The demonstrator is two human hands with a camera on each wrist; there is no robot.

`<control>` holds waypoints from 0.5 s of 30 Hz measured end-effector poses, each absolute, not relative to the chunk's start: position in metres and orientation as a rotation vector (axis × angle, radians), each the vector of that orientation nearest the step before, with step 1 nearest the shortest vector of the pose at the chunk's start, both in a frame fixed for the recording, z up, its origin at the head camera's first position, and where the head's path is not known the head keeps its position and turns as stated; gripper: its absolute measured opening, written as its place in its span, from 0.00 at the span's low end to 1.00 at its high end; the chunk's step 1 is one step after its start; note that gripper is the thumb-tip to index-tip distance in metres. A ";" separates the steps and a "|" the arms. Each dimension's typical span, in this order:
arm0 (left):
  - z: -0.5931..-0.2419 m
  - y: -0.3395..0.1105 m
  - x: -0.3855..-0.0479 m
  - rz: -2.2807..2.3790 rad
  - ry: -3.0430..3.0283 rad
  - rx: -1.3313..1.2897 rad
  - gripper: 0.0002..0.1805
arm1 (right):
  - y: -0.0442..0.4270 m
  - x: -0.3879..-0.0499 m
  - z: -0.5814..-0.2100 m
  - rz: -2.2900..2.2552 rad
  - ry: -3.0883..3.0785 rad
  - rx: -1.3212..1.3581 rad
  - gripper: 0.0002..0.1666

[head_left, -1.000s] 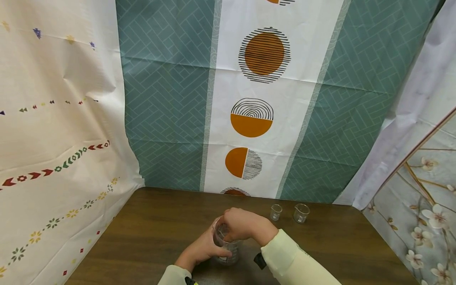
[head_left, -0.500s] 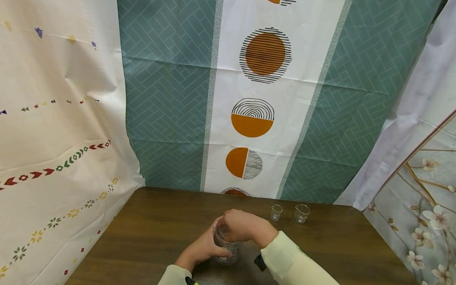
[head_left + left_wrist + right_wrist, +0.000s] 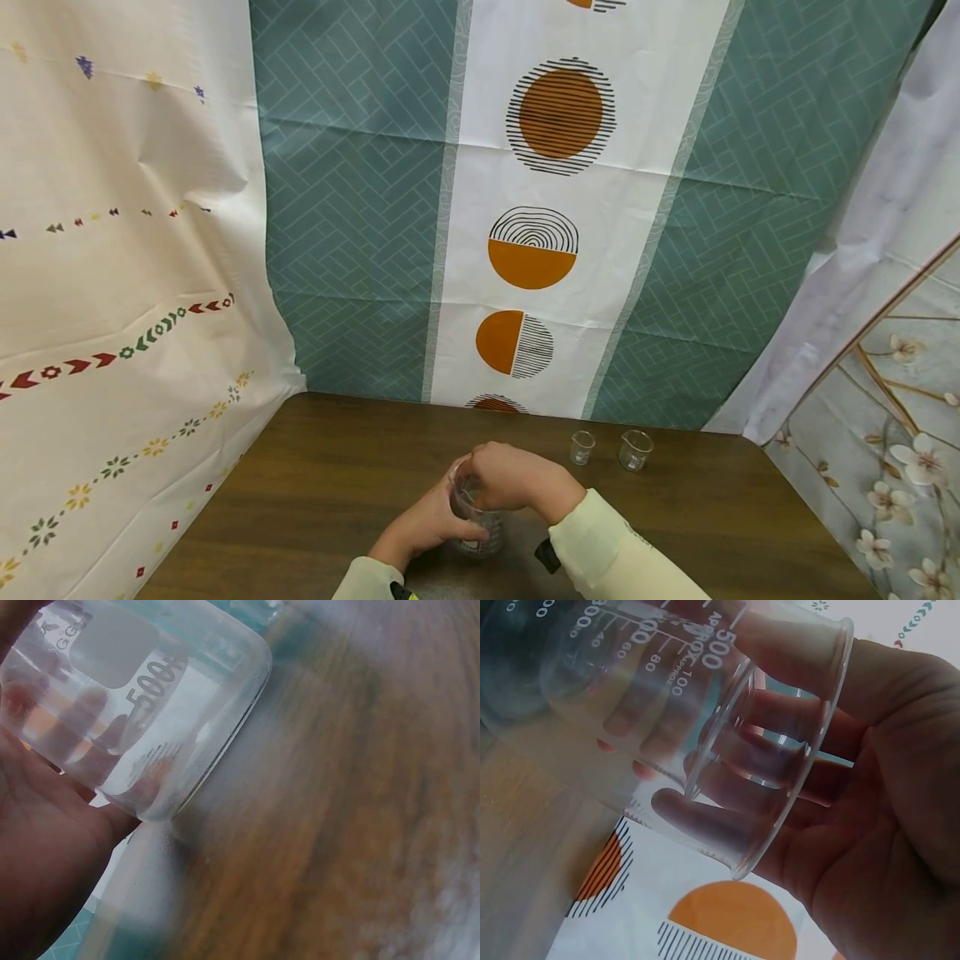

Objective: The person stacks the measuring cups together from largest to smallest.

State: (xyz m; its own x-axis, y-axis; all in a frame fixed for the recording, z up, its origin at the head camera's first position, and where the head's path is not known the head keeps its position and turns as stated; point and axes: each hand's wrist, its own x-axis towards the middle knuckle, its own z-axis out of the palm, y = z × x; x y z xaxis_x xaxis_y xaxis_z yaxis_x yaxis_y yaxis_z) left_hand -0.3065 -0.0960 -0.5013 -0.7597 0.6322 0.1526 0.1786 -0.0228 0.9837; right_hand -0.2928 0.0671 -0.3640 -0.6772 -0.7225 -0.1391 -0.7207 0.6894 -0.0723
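One big beaker [image 3: 491, 527], printed 500, is in your left hand [image 3: 437, 518], whose fingers and thumb are curled round its wall. It is low in the head view, over the near middle of the table [image 3: 322, 492]; I cannot tell whether its base rests there. Your right hand [image 3: 513, 475] is over its mouth, fingers dipped inside. Through the glass, the right wrist view shows a smaller inner beaker [image 3: 652, 666], its scale showing 80 and 100, with your right fingers and thumb clasped about its rim. Where each fingertip presses is hard to make out through the two walls.

Two others stand upright farther back on your right, apart from each other: a tiny beaker [image 3: 581, 450] and, to its right, a wider beaker [image 3: 635, 452]. Behind the table hangs a green and white cloth [image 3: 348, 208] with orange and black discs. A cream cloth [image 3: 112, 275] is on your left, a floral cloth [image 3: 892, 467] on your right. Your sleeves [image 3: 611, 542] are pale, and a black strap [image 3: 547, 555] shows by your right wrist.
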 end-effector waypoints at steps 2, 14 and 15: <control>-0.501 -0.096 -0.306 1.843 1.915 0.849 0.56 | 0.067 -0.292 -0.364 -0.023 2.741 -1.176 0.21; -0.499 -0.096 -0.305 1.823 1.949 0.851 0.56 | 0.067 -0.289 -0.365 -0.074 2.743 -1.161 0.21; -0.499 -0.096 -0.305 1.825 1.948 0.850 0.56 | 0.067 -0.289 -0.365 -0.075 2.741 -1.168 0.20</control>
